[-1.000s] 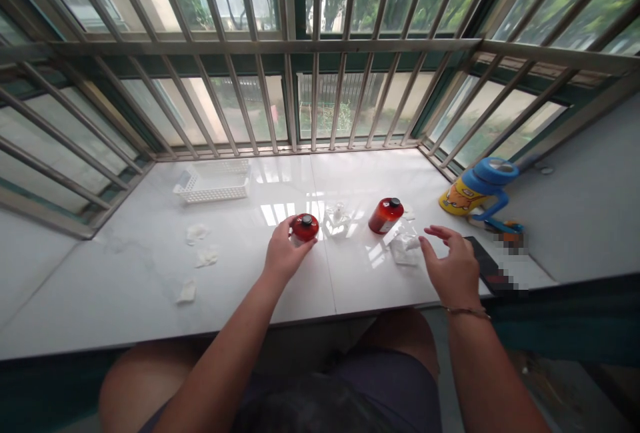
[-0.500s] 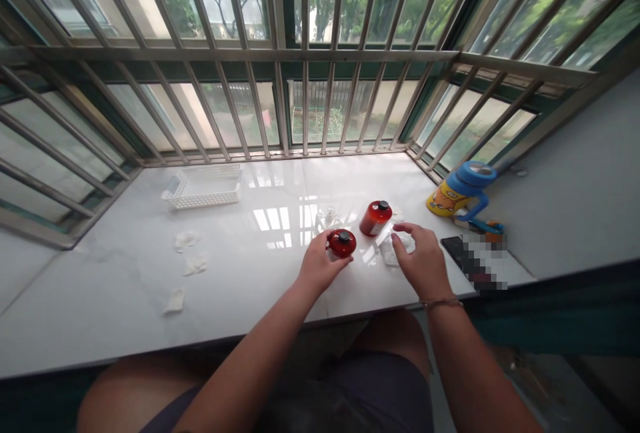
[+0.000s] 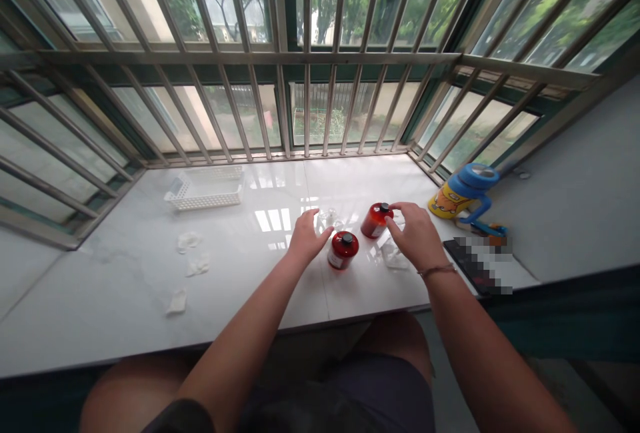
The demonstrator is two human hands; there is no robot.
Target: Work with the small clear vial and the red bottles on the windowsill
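two small red bottles stand on the white bench point(image 3: 240, 266), both with black caps on, so nothing looks opened yet. the near bottle point(image 3: 343, 250) stands free, just right of the left hand point(image 3: 306, 238), which is loosely open and holds nothing. the right hand point(image 3: 416, 236) has its fingertips at the cap of the far bottle point(image 3: 375, 220), not clearly closed on it. each bottle's long axis is upright, caps up. crumpled clear wrappers point(image 3: 393, 254) lie beneath the right hand.

Both arms fwd, left hand point(image 3: 306, 238) fingers spread, right hand point(image 3: 416, 238) fingers curled, palm down
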